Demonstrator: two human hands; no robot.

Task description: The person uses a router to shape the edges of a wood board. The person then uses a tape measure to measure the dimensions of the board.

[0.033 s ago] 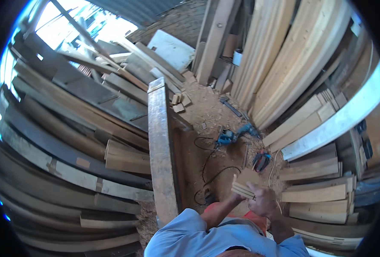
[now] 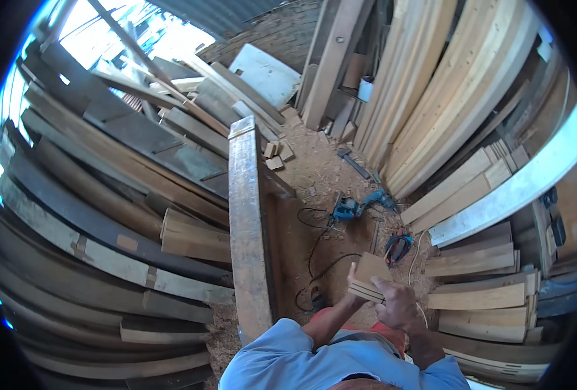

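A small stack of flat wooden pieces [image 2: 372, 268] is held in front of my body, low in the view. Dark seams run along its near edge, and its broad light-brown face is turned up. My left hand [image 2: 351, 285] grips the stack from its left side, fingers partly hidden behind it. My right hand [image 2: 396, 305] is closed round the near right corner, with the thumb and fingers against the wood.
A long worn wooden bench [image 2: 248, 214] stands at my left. On the sawdust-covered floor lie blue power tools [image 2: 346, 208], a hammer [image 2: 353, 162], a dark cable [image 2: 311, 244] and small wood blocks [image 2: 273, 155]. Stacked planks [image 2: 477, 292] line the right, timber boards [image 2: 106, 188] the left.
The stack has tilted slightly in my hands, with its broad face showing a little more. The surroundings have shifted slightly in view. Both hands keep their grip.
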